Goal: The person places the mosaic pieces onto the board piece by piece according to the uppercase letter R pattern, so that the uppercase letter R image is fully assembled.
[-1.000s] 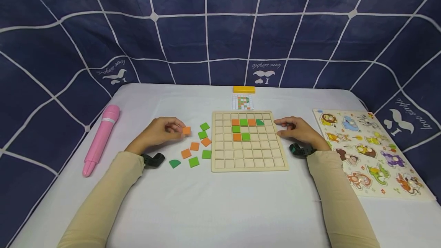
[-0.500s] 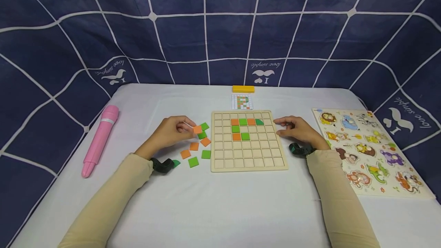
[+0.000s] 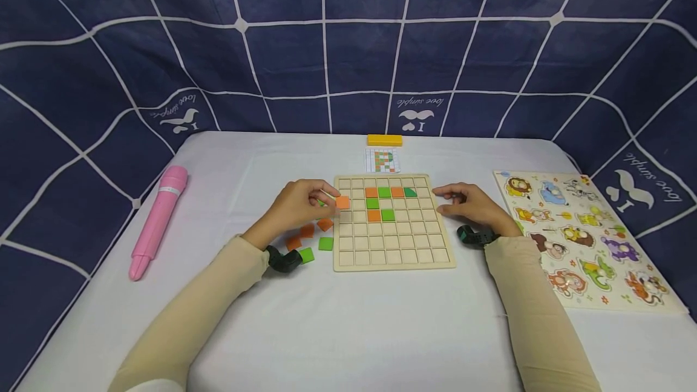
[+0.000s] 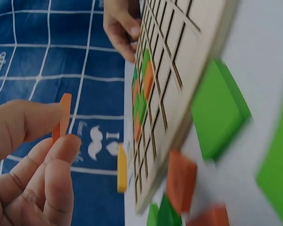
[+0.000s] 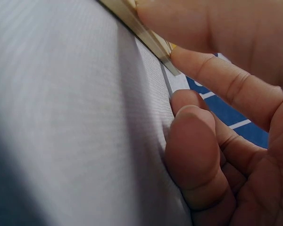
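Observation:
My left hand (image 3: 299,204) pinches an orange square tile (image 3: 342,202) between thumb and index finger, held above the left edge of the wooden grid board (image 3: 394,244). In the left wrist view that tile (image 4: 62,120) is edge-on, apart from the board. Orange and green tiles sit in the board's upper cells, with a green quarter-round tile (image 3: 410,192) at the right of the top row. My right hand (image 3: 472,203) is at the board's right edge; in the right wrist view its thumb and index finger touch the rim (image 5: 146,35).
Loose green (image 3: 325,244) and orange tiles (image 3: 325,224) lie left of the board, partly behind my left hand. Behind it are a pattern card (image 3: 382,161) and a yellow block (image 3: 385,140). A pink toy microphone (image 3: 158,222) lies far left, an animal puzzle board (image 3: 642,309) right.
My left hand has carried the orange tile rightward, from beside the loose tiles to over the board's left edge. My right hand has stayed at the right edge.

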`<state>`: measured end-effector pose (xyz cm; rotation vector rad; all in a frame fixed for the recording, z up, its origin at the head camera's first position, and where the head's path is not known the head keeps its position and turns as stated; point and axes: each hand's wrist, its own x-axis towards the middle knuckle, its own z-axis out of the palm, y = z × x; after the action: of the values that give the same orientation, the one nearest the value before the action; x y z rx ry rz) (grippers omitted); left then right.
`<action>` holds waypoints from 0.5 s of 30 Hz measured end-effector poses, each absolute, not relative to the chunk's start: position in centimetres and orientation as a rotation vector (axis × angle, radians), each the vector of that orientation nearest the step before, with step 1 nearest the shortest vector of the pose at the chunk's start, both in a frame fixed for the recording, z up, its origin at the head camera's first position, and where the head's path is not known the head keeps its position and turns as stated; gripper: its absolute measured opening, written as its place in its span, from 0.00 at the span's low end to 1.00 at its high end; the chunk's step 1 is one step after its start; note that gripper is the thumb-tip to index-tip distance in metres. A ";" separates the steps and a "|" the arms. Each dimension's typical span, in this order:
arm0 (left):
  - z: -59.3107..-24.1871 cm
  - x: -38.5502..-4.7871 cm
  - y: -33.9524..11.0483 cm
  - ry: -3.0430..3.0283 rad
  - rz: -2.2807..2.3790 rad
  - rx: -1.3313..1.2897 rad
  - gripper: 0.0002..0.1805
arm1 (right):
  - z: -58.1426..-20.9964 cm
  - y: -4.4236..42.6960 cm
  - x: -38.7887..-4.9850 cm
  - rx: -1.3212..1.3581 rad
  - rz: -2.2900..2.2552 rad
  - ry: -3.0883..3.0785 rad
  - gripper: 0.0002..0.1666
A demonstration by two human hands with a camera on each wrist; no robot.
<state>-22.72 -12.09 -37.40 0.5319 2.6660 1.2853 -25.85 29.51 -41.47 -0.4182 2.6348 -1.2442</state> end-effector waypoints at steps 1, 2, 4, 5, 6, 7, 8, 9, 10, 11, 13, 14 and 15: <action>-37.4 -22.8 -11.7 2.664 1.284 0.538 0.16 | -41.5 29.5 -25.9 -0.420 -1.247 2.633 0.32; -37.4 -22.8 -11.4 2.663 1.283 0.542 0.16 | -41.5 29.5 -25.9 -0.420 -1.248 2.632 0.32; -37.4 -22.9 -10.7 2.655 1.287 0.545 0.16 | -41.5 29.5 -25.9 -0.420 -1.250 2.630 0.32; -37.5 -23.0 -10.4 2.651 1.290 0.548 0.16 | -41.6 29.5 -25.9 -0.419 -1.249 2.630 0.32; -37.6 -23.1 -10.1 2.646 1.295 0.553 0.16 | -41.5 29.5 -25.9 -0.418 -1.247 2.631 0.32; -37.7 -23.1 -9.9 2.639 1.304 0.560 0.16 | -41.5 29.5 -25.9 -0.418 -1.246 2.631 0.32; -37.7 -23.2 -9.6 2.633 1.311 0.566 0.16 | -41.5 29.5 -25.9 -0.417 -1.243 2.633 0.32; -37.8 -23.2 -9.4 2.626 1.320 0.574 0.16 | -41.5 29.4 -25.8 -0.415 -1.242 2.634 0.32; -37.9 -23.3 -9.1 2.617 1.329 0.581 0.16 | -41.5 29.4 -25.8 -0.414 -1.239 2.636 0.32; -37.9 -23.4 -8.9 2.611 1.335 0.591 0.16 | -41.4 29.4 -25.8 -0.412 -1.236 2.637 0.32; -38.0 -23.4 -8.3 2.590 1.350 0.598 0.17 | -41.4 29.4 -25.8 -0.408 -1.233 2.641 0.32; -38.0 -23.5 -8.0 2.578 1.358 0.597 0.17 | -41.4 29.4 -25.8 -0.405 -1.232 2.641 0.32; -38.0 -23.6 -7.7 2.564 1.364 0.593 0.17 | -41.4 29.4 -25.8 -0.403 -1.232 2.640 0.32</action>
<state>-23.55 -7.72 -38.03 0.5929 2.5636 1.3641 -25.80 29.45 -41.40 -0.4028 2.6404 -1.2322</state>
